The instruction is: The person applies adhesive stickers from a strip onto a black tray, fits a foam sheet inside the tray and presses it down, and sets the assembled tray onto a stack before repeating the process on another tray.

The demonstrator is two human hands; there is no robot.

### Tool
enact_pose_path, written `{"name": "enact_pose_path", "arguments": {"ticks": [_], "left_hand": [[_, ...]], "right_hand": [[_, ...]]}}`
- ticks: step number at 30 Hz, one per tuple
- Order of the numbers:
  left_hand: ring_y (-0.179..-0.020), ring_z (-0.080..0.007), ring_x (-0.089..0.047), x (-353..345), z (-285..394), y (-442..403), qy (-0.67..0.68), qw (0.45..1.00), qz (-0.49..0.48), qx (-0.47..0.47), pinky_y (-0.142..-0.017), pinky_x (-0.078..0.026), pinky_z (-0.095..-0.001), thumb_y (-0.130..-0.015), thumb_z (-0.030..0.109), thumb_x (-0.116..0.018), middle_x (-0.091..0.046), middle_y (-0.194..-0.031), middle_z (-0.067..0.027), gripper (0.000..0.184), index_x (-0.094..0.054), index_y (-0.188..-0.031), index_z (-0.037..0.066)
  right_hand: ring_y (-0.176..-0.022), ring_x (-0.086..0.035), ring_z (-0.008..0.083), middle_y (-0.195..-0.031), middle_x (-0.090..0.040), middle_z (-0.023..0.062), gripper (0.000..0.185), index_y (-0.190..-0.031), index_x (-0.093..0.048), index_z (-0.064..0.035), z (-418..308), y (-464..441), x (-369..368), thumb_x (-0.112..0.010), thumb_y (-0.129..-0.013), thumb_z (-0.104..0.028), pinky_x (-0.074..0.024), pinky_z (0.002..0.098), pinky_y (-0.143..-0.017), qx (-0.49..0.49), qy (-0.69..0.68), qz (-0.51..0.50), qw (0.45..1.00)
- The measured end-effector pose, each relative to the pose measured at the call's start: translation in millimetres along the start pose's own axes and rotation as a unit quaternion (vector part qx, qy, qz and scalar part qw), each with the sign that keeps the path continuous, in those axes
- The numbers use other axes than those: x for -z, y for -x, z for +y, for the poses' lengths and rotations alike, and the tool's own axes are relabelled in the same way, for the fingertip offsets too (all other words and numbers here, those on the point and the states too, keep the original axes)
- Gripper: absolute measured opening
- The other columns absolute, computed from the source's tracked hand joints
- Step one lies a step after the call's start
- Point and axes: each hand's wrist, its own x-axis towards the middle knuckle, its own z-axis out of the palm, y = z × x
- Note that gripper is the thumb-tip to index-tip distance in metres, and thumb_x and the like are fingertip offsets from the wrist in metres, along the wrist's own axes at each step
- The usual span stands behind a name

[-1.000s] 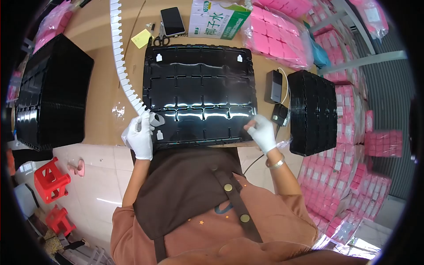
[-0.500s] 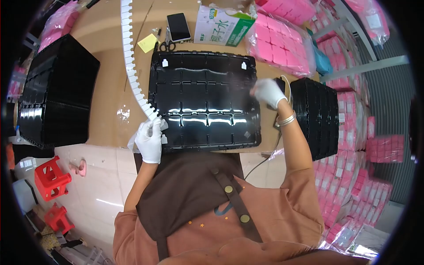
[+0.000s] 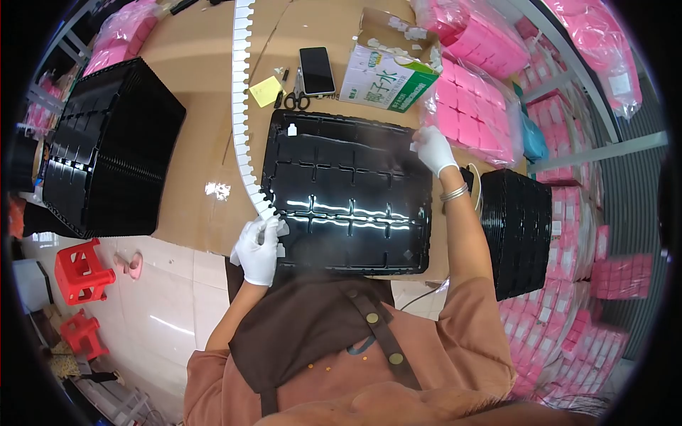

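Note:
A black plastic tray (image 3: 334, 193) lies on the cardboard-covered table in front of me. My left hand (image 3: 256, 252), in a white glove, is closed on the lower end of a long curved strip of white labels (image 3: 244, 145), at the tray's left edge. One small white label (image 3: 292, 130) sits on the tray's upper left corner; another (image 3: 280, 250) shows just beside my left hand. My right hand (image 3: 433, 150), also gloved, is at the upper right corner with its fingers pinched together. A bit of white label (image 3: 414, 147) shows at those fingertips; whether it is still stuck down is unclear.
Stacks of black trays stand left (image 3: 106, 153) and right (image 3: 517, 231). Behind the tray lie scissors (image 3: 297, 101), a phone (image 3: 317, 71), a yellow note (image 3: 266, 91) and an open carton (image 3: 387, 79). Bagged pink pieces (image 3: 476, 106) sit at the back right.
My right hand has moved from beside the tray's right edge to its upper right corner, over the label there. My left hand keeps hold of the strip. The whole view has shifted slightly.

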Motion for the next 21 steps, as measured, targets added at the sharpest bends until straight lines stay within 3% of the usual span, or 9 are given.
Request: {"name": "enact_pose_path", "arguments": {"ticks": [5, 8, 10, 12, 14, 16, 18, 20, 21], "left_hand": [[-0.071, -0.0163, -0.064, 1.6, 1.9, -0.2, -0.018, 1.0, -0.009, -0.004, -0.066, -0.051, -0.029, -0.088, 0.006, -0.068, -0.066, -0.083, -0.0088, 0.008, -0.072, -0.093, 0.0], [-0.069, -0.0149, -0.062, 2.5, -0.7, -0.2, -0.01, 1.0, -0.009, 0.002, -0.064, -0.05, -0.0283, -0.088, 0.006, -0.068, -0.065, -0.082, -0.0076, 0.009, -0.072, -0.093, 0.001], [-0.069, -0.0123, -0.061, 2.1, -2.9, -0.8, 0.007, 1.0, -0.01, -0.002, -0.062, -0.05, -0.0258, -0.09, 0.005, -0.067, -0.064, -0.083, -0.0059, 0.009, -0.072, -0.095, 0.0], [-0.07, -0.0082, -0.061, 2.7, -5.6, -2.1, 0.023, 0.999, -0.021, -0.023, -0.058, -0.051, -0.0214, -0.092, 0.004, -0.065, -0.062, -0.085, -0.0036, 0.01, -0.071, -0.096, -0.003], [-0.07, -0.008, -0.061, 5.9, -1.5, -4.7, 0.069, 0.996, -0.043, 0.033, -0.057, -0.049, -0.0209, -0.095, 0.008, -0.063, -0.062, -0.087, -0.0032, 0.014, -0.07, -0.1, -0.002], [-0.066, -0.0063, -0.059, 12.7, 15.4, -9.5, 0.144, 0.98, -0.062, 0.124, -0.053, -0.044, -0.0194, -0.096, 0.013, -0.061, -0.065, -0.089, -0.0032, 0.017, -0.069, -0.103, 0.0], [-0.061, -0.0046, -0.055, 23.9, 23.3, -11.3, 0.194, 0.958, -0.086, 0.193, -0.051, -0.039, -0.0179, -0.098, 0.016, -0.059, -0.07, -0.089, -0.0046, 0.018, -0.068, -0.104, 0.002], [-0.06, -0.0054, -0.055, 39.1, 29.5, -4.8, 0.168, 0.97, -0.116, 0.134, -0.053, -0.041, -0.0186, -0.097, 0.015, -0.059, -0.068, -0.089, -0.0048, 0.019, -0.068, -0.103, -0.001], [-0.069, -0.0113, -0.059, 46.4, 30.0, -2.1, 0.095, 0.987, -0.107, 0.074, -0.064, -0.048, -0.0259, -0.091, 0.011, -0.065, -0.065, -0.081, -0.004, 0.012, -0.071, -0.094, 0.002]], "right_hand": [[-0.081, -0.066, 0.0319, -0.084, -0.065, 0.0169, 0.006, -0.079, -0.064, -0.0009, -24.7, 9.1, 3.9, -0.058, -0.081, -0.001, -0.0501, 0.0391, -0.073, 0.03, 0.15, 0.037, 0.988], [-0.069, -0.064, 0.0221, -0.073, -0.065, 0.0117, 0.009, -0.076, -0.062, -0.0017, -16.2, 9.8, 16.3, -0.056, -0.083, 0.0, -0.049, 0.0329, -0.066, -0.008, -0.11, 0.03, 0.993], [-0.06, -0.057, 0.0124, -0.068, -0.064, 0.0082, 0.011, -0.076, -0.06, -0.0021, -20.9, 3.9, 27.9, -0.054, -0.084, 0.001, -0.0444, 0.0256, -0.055, -0.126, -0.324, 0.048, 0.936], [-0.062, -0.058, 0.0128, -0.068, -0.063, 0.0073, 0.012, -0.076, -0.06, -0.0018, -50.6, 4.9, 25.8, -0.053, -0.084, 0.002, -0.046, 0.0266, -0.056, -0.077, -0.275, 0.087, 0.954], [-0.064, -0.061, 0.0138, -0.069, -0.064, 0.0076, 0.012, -0.077, -0.061, -0.0016, -96.7, 3.7, 4.4, -0.052, -0.083, 0.003, -0.049, 0.0281, -0.059, 0.029, -0.151, 0.056, 0.986], [-0.071, -0.066, 0.0157, -0.073, -0.067, 0.0081, 0.01, -0.079, -0.064, -0.0011, -134.1, -3.4, -47.7, -0.056, -0.085, 0.001, -0.0528, 0.0292, -0.066, 0.061, -0.177, -0.007, 0.982], [-0.081, -0.067, 0.0324, -0.081, -0.068, 0.0165, 0.011, -0.089, -0.067, -0.0005, -191.9, 0.5, -76.3, -0.06, -0.083, -0.005, -0.0522, 0.0397, -0.076, 0.155, -0.119, -0.023, 0.981], [-0.085, -0.067, 0.0348, -0.085, -0.069, 0.0174, 0.013, -0.09, -0.068, -0.0015, -218.7, -10.9, -109.5, -0.062, -0.082, -0.011, -0.0524, 0.0426, -0.077, 0.146, -0.1, -0.065, 0.982], [-0.086, -0.067, 0.0348, -0.086, -0.069, 0.0172, 0.014, -0.09, -0.068, -0.0017, -225.6, -13.7, -117.9, -0.061, -0.083, -0.012, -0.0525, 0.0432, -0.077, 0.162, -0.029, -0.052, 0.985]]}}
